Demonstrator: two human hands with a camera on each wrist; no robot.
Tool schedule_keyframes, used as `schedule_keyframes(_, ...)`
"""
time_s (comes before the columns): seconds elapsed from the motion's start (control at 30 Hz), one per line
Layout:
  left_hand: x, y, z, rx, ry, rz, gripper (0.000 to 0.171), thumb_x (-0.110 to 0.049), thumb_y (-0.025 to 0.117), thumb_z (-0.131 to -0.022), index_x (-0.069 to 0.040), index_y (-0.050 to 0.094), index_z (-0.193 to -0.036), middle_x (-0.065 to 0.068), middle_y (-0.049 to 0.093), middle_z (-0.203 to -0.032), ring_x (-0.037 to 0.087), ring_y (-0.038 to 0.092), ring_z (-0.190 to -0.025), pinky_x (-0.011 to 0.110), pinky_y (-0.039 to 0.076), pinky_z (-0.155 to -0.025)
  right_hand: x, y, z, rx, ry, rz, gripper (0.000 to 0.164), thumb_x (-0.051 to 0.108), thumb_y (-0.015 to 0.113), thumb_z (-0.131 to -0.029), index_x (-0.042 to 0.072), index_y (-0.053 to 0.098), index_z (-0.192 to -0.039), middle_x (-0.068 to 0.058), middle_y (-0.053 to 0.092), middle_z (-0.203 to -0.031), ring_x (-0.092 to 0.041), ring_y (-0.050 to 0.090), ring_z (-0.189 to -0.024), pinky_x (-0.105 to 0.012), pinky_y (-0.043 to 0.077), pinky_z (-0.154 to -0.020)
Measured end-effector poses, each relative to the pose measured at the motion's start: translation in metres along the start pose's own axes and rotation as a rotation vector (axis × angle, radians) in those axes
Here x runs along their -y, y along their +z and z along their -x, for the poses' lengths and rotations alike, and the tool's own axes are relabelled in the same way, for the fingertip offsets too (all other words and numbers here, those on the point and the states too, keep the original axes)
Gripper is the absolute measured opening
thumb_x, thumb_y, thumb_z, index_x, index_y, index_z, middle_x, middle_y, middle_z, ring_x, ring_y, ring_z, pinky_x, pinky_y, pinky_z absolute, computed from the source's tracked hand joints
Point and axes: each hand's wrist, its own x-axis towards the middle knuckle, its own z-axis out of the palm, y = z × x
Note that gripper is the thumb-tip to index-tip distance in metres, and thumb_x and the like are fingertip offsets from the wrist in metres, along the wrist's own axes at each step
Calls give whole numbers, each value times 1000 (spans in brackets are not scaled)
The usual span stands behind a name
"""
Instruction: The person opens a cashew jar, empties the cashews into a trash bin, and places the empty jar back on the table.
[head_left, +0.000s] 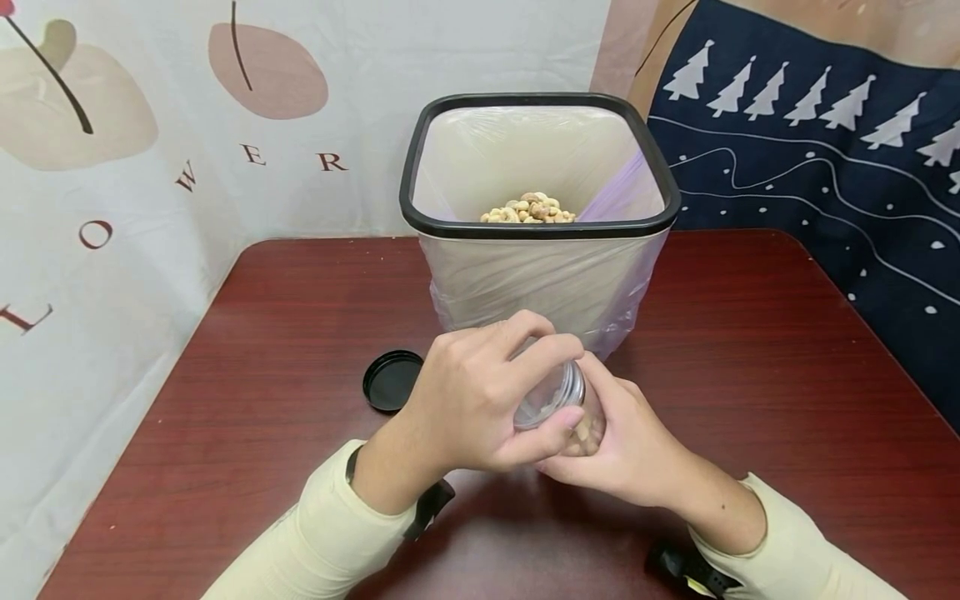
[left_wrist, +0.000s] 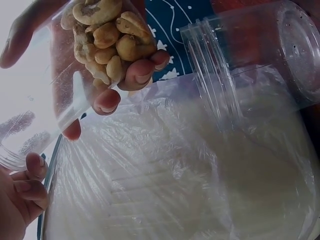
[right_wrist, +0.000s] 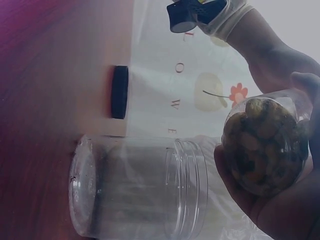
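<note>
A clear screw-top jar is held between both hands, in front of the bin. Cashew-like nuts lie in its base end. The left hand grips the jar about its threaded mouth end, fingers over the top and thumb below. Around the base end curl the fingers of the right hand. In the right wrist view, the nuts show through the jar's bottom. A second clear jar, uncapped and with no nuts seen inside, stands upright on the table beside the bin. The hands hide it in the head view.
Behind the hands stands a lined bin with a black rim, and a heap of nuts shows inside. A black lid lies on the red-brown table to the left. Printed cloths hang around the back.
</note>
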Motion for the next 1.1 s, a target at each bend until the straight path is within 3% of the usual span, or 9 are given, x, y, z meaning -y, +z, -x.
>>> schedule_keyframes(0.33, 0, 0, 0, -9, -10, 10, 37, -42, 46, -95, -14, 70, -103, 2, 64, -92, 12, 59, -62, 27, 52, -52, 0, 0, 0, -18, -2, -3, 72, 16, 90, -61, 12, 53, -122, 3, 70, -96, -7, 67, -84, -20, 53, -74)
schedule_keyframes(0.67, 1, -1, 0, -9, -12, 14, 38, -42, 46, -94, -14, 70, -104, 2, 64, -93, 12, 61, -64, 27, 53, -54, 1, -1, 0, -18, 36, 1, 71, 16, 90, -62, 14, 53, -122, 5, 69, -97, -6, 66, -84, -22, 54, -74)
schedule_keyframes(1.1, 3, -1, 1, -16, -26, 45, 37, -42, 50, -93, -13, 69, -105, 3, 65, -94, 12, 63, -68, 28, 54, -56, 0, 0, 0, -45, 24, 5, 77, 17, 91, -62, 13, 52, -128, 2, 71, -100, -9, 67, -87, -21, 53, -78)
